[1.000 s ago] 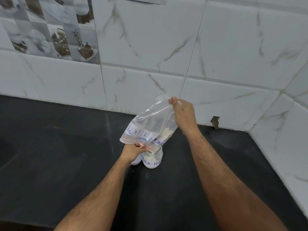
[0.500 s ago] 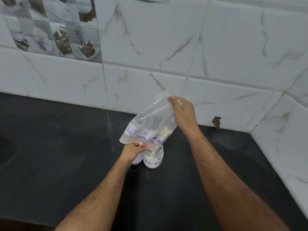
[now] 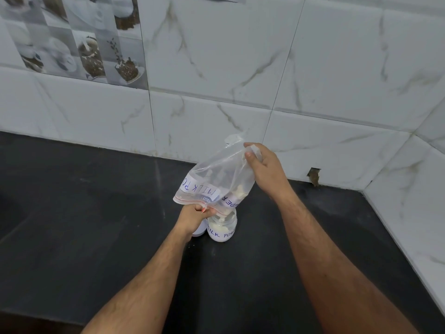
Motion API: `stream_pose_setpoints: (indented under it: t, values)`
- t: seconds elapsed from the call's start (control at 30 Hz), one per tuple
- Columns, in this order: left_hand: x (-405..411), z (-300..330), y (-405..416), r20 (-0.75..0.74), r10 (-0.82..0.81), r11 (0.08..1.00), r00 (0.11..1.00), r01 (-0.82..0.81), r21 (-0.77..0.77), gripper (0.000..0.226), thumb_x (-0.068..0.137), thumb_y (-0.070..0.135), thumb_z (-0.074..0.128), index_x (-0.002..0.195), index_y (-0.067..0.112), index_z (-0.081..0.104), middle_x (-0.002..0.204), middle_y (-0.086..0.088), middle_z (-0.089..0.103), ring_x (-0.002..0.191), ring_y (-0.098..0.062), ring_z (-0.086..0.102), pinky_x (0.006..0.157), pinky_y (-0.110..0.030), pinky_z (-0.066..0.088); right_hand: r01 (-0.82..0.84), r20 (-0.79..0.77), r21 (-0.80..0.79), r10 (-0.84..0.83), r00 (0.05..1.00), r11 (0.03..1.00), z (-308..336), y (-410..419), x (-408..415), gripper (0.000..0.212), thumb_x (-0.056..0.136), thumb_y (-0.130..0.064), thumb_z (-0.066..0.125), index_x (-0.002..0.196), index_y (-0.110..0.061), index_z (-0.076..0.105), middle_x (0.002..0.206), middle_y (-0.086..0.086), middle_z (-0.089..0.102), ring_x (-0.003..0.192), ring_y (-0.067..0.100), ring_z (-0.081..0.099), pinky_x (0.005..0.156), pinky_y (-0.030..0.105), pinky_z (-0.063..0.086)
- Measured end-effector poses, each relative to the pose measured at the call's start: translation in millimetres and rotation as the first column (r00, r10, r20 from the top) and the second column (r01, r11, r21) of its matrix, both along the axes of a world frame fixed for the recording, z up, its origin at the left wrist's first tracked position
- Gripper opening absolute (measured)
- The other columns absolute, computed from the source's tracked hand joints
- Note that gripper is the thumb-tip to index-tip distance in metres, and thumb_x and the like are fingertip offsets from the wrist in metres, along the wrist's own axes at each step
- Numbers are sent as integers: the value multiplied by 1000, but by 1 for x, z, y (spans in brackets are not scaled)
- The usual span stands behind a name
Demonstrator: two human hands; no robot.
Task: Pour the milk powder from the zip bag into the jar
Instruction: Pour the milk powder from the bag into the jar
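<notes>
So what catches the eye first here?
The upturned zip bag marked MILK POWDER, held mid-counter: the right hand pinches its raised bottom corner, the left hand grips its mouth. Under that mouth stands a small jar with white powder, on the black counter below marbled tiles.

Both hands [image 3: 265,166] tip the zip bag [image 3: 214,179] over the jar [image 3: 222,229].

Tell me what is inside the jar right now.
The jar holds pale milk powder, showing through its clear wall above the label. The zip bag mouth and the left hand cover the jar's opening, so its top level is hidden.
</notes>
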State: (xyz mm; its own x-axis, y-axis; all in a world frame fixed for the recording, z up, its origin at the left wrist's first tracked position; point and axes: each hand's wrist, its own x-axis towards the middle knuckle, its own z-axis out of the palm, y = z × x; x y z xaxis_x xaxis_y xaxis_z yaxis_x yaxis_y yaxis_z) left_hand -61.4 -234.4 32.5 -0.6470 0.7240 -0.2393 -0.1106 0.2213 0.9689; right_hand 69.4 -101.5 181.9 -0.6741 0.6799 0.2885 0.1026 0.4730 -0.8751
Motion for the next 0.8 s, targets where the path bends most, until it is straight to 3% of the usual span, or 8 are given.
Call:
stream_pose_setpoints:
  t: [0.13,0.23,0.27,0.37,0.47,0.57,0.67,0.8]
  values:
    - [-4,-7,3,12,37,999,999,-37,-10,11,84,9,77,85,-1,74,78,1,74,74,-4,67,67,-16,46,-20,10,7,20,1000,1000,3,-6,-2,25,104,-22,50,123,-18,66,117,-6,69,113,12,64,97,27,49]
    - [-4,-9,2,30,60,998,998,-59,-25,20,84,11,78,87,-7,69,76,-9,63,48,4,51,49,-8,40,-12,-12,26,12,1000,1000,2,-9,-2,26,105,-21,50,123,-16,67,117,-7,69,114,12,63,101,29,48]
    - [-4,-9,2,29,63,998,998,-62,-30,18,83,11,78,87,-3,68,77,-10,60,47,3,48,48,-9,39,6,-16,46,-6,1000,999,2,-10,-2,28,105,-22,49,124,-14,67,119,-6,69,116,13,63,103,31,48]
    - [-3,-6,0,30,62,998,998,-61,-30,16,83,8,78,86,-5,71,77,-5,69,67,-3,62,58,-11,44,-52,19,63,51,999,997,0,-13,-4,35,104,-27,47,129,-11,66,127,-2,69,121,15,62,108,38,46]
    - [0,-4,-1,31,56,998,998,-55,-32,15,84,9,77,87,-2,67,64,-4,48,39,1,37,42,-9,32,-17,1,84,17,1000,996,0,-13,-5,35,105,-24,47,132,-10,64,130,0,67,124,16,60,110,39,45]
    - [2,-2,-2,33,50,998,998,-49,-29,20,84,7,77,82,-9,65,58,0,52,38,2,40,42,-9,34,-58,1,42,58,998,997,1,-13,-4,32,106,-24,47,130,-12,65,127,-3,68,122,14,61,109,39,46]
    - [6,4,-5,24,41,999,999,-40,-19,25,86,3,73,67,4,57,42,15,44,36,1,39,39,-6,31,-69,0,37,69,998,997,2,-14,-5,31,105,-23,49,130,-12,65,125,-5,67,121,12,60,109,38,46]
    - [9,8,-8,18,45,999,999,-45,-16,29,87,2,71,63,6,55,41,18,50,38,3,45,39,-4,33,-120,-11,16,120,993,993,-1,-9,-7,43,97,-34,58,134,-13,62,133,0,66,125,16,60,110,46,46]
